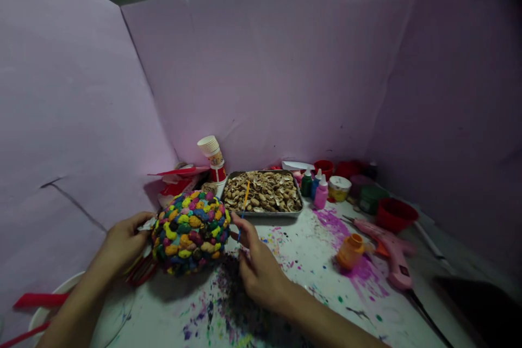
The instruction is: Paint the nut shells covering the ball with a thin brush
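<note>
A rounded craft piece (191, 232), covered in painted nut shells of many colours, is held up above the table. My left hand (124, 244) grips its left side, with the fingers partly hidden behind it. Against its right side are the fingertips of my right hand (261, 266). A thin paintbrush (247, 196), orange at the top and blue lower down, sticks up from between those right fingers. Behind the piece stands a metal tray (281, 214) heaped with unpainted peanut shells (261, 190).
On the right, an open orange paint bottle (349, 253) stands near a pink glue gun (397, 261) and a red cup (395, 214). Small paint bottles (321, 196) and stacked paper cups (214, 155) stand at the back. Purple panels (277, 76) enclose the paint-stained table (196, 321).
</note>
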`<state>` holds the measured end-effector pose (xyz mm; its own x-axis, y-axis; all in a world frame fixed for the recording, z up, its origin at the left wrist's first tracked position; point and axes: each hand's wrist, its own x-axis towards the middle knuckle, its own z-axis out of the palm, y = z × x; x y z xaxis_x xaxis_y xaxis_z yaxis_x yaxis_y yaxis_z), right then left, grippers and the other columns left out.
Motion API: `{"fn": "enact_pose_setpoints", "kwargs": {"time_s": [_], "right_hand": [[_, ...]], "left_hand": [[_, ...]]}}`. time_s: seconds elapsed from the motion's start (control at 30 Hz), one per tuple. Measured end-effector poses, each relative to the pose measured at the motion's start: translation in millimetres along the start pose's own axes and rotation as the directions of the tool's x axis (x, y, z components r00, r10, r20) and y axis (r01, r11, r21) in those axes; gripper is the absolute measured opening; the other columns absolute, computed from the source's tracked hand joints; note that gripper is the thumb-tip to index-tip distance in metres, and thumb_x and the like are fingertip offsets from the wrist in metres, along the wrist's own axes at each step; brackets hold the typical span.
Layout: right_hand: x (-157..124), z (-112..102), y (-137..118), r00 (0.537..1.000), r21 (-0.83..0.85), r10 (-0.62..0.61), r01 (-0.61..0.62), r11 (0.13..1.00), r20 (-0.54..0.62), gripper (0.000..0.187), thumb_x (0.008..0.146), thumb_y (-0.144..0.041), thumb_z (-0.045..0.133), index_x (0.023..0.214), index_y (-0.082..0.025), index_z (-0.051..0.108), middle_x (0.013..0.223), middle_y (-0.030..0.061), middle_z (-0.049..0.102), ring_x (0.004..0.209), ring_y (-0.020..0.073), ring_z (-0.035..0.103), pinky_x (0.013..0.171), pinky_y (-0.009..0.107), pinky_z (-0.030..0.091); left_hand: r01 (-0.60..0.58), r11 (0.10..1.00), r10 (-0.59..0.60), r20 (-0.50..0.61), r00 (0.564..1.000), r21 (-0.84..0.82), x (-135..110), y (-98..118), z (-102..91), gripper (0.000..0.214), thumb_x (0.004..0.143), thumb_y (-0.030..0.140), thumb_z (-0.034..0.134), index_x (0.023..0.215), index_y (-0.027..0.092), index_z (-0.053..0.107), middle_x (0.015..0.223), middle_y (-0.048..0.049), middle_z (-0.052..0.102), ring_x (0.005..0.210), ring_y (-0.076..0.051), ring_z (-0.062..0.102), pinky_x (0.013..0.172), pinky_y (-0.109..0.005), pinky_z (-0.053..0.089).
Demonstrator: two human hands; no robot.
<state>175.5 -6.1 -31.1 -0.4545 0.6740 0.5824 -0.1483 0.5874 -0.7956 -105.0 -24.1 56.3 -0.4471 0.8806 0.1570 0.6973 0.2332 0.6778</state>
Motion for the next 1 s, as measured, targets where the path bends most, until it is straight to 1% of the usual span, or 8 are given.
{"fn": "enact_pose_setpoints", "kwargs": {"time_s": [0.13,0.33,0.43,0.53,0.67,0.77,0.87,1.0], "right_hand": [[0.2,2.3,-0.4,1.000,0.094,-0.014,0.013,0.996,0.007,0.085,0.070,0.011,0.038,0.145,-0.027,0.024,0.157,0.0066,0.036,0.145,0.0187,0.032,0.118,0.049,0.030],[1.0,-0.8,-11.4,0.998,0.210,0.059,-0.055,0.976,-0.015,0.079,0.071,0.008,0.038,0.141,-0.025,0.026,0.156,0.0099,0.036,0.143,0.0201,0.036,0.117,0.050,0.031],[1.1,-5.7,-24.3,0.999,0.147,0.035,-0.029,0.989,-0.042,0.078,0.072,0.008,0.038,0.142,-0.024,0.026,0.155,0.0099,0.038,0.142,0.0199,0.037,0.117,0.049,0.032],[-0.6,-12.2,-36.8,0.997,-0.007,0.023,-0.023,1.000,-0.072,0.079,0.072,0.007,0.040,0.143,-0.024,0.026,0.152,0.0091,0.043,0.141,0.0202,0.038,0.118,0.049,0.031],[-6.6,-20.3,-45.0,0.997,-0.128,0.058,-0.065,0.990,-0.056,0.080,0.071,0.007,0.040,0.143,-0.024,0.025,0.151,0.0086,0.044,0.141,0.0194,0.039,0.118,0.048,0.031],[-10.4,-24.1,-46.2,0.997,-0.176,0.066,-0.070,0.982,-0.028,0.078,0.071,0.006,0.041,0.142,-0.023,0.026,0.150,0.0100,0.047,0.139,0.0200,0.042,0.115,0.048,0.036],[-9.9,-28.9,-48.9,0.996,-0.216,0.072,-0.082,0.973,-0.051,0.066,0.077,0.001,0.042,0.139,-0.021,0.032,0.146,0.0123,0.051,0.135,0.0218,0.048,0.111,0.047,0.042],[-3.8,-46.2,-66.9,0.979,-0.275,0.035,-0.091,0.957,-0.203,0.037,0.091,-0.015,0.047,0.127,-0.023,0.048,0.137,0.0114,0.060,0.121,0.0231,0.062,0.101,0.045,0.051]], "left_hand": [[0.047,0.994,-0.046,0.013,0.999,-0.095,-3.9,7.1,1.2,0.029,0.052,0.035,0.055,0.076,0.024,0.068,0.071,-0.0012,0.072,0.073,-0.025,0.062,0.065,-0.030,0.048],[0.128,0.962,-0.119,0.053,0.991,-0.243,-11.7,18.4,5.2,0.025,0.046,0.033,0.058,0.069,0.024,0.063,0.059,0.0013,0.066,0.060,-0.021,0.059,0.057,-0.029,0.048],[0.161,0.945,-0.143,0.085,0.986,-0.285,-15.3,24.9,8.0,0.023,0.044,0.030,0.059,0.066,0.025,0.060,0.058,0.0013,0.067,0.061,-0.022,0.063,0.057,-0.030,0.050],[0.232,0.908,-0.178,0.179,0.968,-0.348,-17.8,29.7,9.0,0.026,0.041,0.028,0.065,0.067,0.024,0.062,0.055,0.0010,0.068,0.058,-0.022,0.064,0.054,-0.030,0.051],[0.249,0.877,-0.123,0.309,0.943,-0.412,-18.8,30.4,8.6,0.029,0.042,0.027,0.075,0.070,0.022,0.067,0.063,0.0000,0.073,0.062,-0.021,0.067,0.061,-0.030,0.054],[0.224,0.883,-0.096,0.309,0.946,-0.413,-18.7,29.6,8.6,0.030,0.043,0.026,0.076,0.071,0.022,0.069,0.067,0.0002,0.076,0.068,-0.022,0.068,0.065,-0.030,0.054],[0.187,0.893,-0.071,0.282,0.957,-0.409,-18.8,30.7,9.6,0.028,0.042,0.025,0.075,0.069,0.022,0.070,0.069,0.0002,0.076,0.068,-0.021,0.067,0.069,-0.030,0.054],[0.141,0.912,-0.049,0.239,0.970,-0.385,-19.2,34.2,12.6,0.027,0.042,0.025,0.069,0.069,0.022,0.071,0.073,-0.0004,0.077,0.072,-0.021,0.067,0.072,-0.030,0.054]]}}
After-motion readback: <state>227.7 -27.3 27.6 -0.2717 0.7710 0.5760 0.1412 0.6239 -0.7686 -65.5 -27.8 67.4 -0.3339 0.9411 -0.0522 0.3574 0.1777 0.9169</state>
